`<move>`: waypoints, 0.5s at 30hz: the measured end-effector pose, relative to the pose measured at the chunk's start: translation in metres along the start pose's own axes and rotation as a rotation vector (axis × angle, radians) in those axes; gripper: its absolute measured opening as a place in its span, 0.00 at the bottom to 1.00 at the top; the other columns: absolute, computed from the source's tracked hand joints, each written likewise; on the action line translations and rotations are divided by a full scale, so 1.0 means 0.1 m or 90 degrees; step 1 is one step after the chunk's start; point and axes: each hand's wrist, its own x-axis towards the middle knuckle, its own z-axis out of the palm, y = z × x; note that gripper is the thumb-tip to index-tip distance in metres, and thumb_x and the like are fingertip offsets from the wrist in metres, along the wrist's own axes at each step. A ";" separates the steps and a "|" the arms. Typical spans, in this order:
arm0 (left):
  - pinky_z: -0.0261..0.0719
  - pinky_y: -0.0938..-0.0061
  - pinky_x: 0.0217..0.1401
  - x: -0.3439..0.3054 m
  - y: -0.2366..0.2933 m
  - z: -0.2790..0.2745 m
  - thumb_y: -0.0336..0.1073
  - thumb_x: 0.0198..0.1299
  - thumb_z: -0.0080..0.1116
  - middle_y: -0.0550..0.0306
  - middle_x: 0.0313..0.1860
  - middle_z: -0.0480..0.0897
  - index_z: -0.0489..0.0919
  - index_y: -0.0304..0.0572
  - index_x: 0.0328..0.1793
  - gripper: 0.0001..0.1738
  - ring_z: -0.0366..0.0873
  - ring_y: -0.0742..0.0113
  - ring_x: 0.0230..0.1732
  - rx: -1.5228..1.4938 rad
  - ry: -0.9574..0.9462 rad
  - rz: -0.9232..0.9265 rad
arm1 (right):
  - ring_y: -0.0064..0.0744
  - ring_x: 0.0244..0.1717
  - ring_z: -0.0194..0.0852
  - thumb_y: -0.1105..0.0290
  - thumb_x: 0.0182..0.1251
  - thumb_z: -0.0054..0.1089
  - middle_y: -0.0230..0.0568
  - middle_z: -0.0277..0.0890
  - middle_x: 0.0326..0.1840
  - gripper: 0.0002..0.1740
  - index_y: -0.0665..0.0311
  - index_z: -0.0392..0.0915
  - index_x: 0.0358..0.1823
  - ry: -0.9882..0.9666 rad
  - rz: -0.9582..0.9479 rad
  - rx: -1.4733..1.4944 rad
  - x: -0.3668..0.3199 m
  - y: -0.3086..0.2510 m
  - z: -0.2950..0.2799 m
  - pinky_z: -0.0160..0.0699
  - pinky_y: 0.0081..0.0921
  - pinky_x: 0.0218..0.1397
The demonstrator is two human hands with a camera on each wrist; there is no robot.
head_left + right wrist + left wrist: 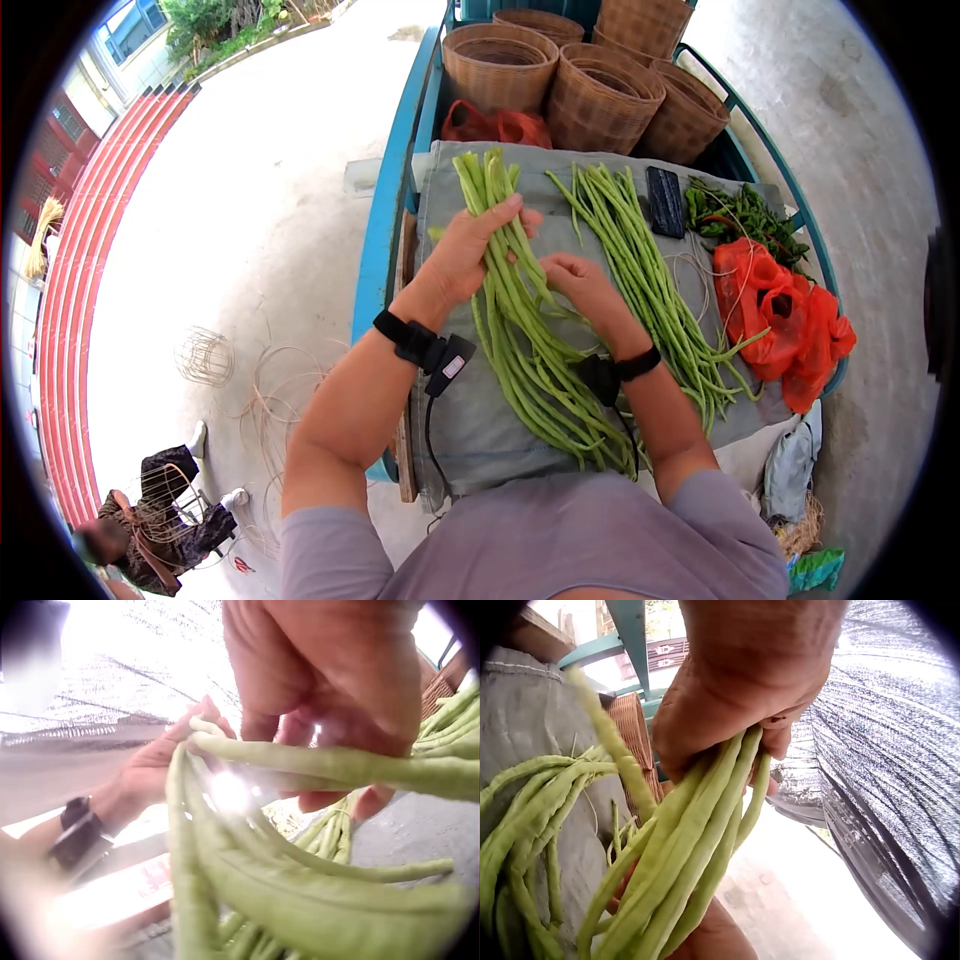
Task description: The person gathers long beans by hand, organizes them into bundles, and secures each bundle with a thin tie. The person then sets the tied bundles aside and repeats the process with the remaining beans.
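A bundle of long green beans (pixel 520 320) hangs down over the grey cloth, its upper end gripped by the left hand (pixel 468 252). In the left wrist view the left hand (pixel 742 682) curls its fingers round several beans (pixel 697 847). Just right of the bundle is the right hand (pixel 585 285), fingers curled. The right wrist view shows the right hand (pixel 330 697) with thumb and fingers about a bean (pixel 337 766), and the left hand (pixel 150 769) beyond. A second pile of beans (pixel 650 270) lies to the right on the cloth.
Woven baskets (pixel 500 62) stand at the back of the blue-railed cart (pixel 385 240). On the cloth (pixel 490 455) are a dark box-like object (pixel 665 202), green peppers (pixel 745 215) and red plastic bags (pixel 770 310). A person (pixel 150 520) is at the lower left, near a wire frame (pixel 205 357).
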 end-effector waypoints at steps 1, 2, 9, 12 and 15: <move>0.74 0.78 0.37 0.01 0.01 0.00 0.47 0.68 0.54 0.58 0.38 0.81 0.80 0.38 0.44 0.18 0.77 0.72 0.38 0.001 -0.005 0.001 | 0.16 0.38 0.70 0.58 0.74 0.52 0.26 0.76 0.36 0.17 0.65 0.79 0.46 0.056 -0.023 0.041 0.00 0.02 0.00 0.69 0.17 0.48; 0.75 0.77 0.37 0.01 0.01 -0.01 0.48 0.68 0.53 0.58 0.39 0.81 0.80 0.37 0.45 0.19 0.77 0.72 0.40 0.002 -0.009 0.003 | 0.16 0.37 0.70 0.58 0.74 0.51 0.26 0.75 0.35 0.17 0.65 0.79 0.46 0.113 -0.043 0.069 -0.02 0.02 -0.02 0.68 0.17 0.47; 0.78 0.73 0.49 -0.01 0.03 -0.04 0.48 0.70 0.51 0.50 0.53 0.80 0.76 0.33 0.56 0.23 0.76 0.65 0.50 0.020 -0.053 0.013 | 0.18 0.35 0.67 0.58 0.75 0.50 0.29 0.73 0.33 0.19 0.67 0.77 0.50 0.265 -0.179 0.104 -0.33 -0.27 0.11 0.66 0.18 0.46; 0.78 0.69 0.56 -0.02 0.01 0.04 0.46 0.69 0.52 0.48 0.60 0.76 0.69 0.33 0.64 0.26 0.76 0.60 0.55 -0.077 -0.072 0.071 | 0.18 0.36 0.67 0.60 0.74 0.53 0.29 0.74 0.34 0.17 0.68 0.77 0.50 0.248 -0.197 0.073 -0.41 -0.25 0.23 0.67 0.18 0.46; 0.78 0.64 0.60 0.00 0.01 0.06 0.44 0.69 0.53 0.49 0.64 0.74 0.64 0.34 0.68 0.28 0.75 0.56 0.60 -0.119 -0.114 0.072 | 0.16 0.37 0.68 0.63 0.73 0.55 0.27 0.74 0.35 0.15 0.68 0.77 0.50 0.233 -0.191 0.090 -0.42 -0.15 0.26 0.68 0.17 0.44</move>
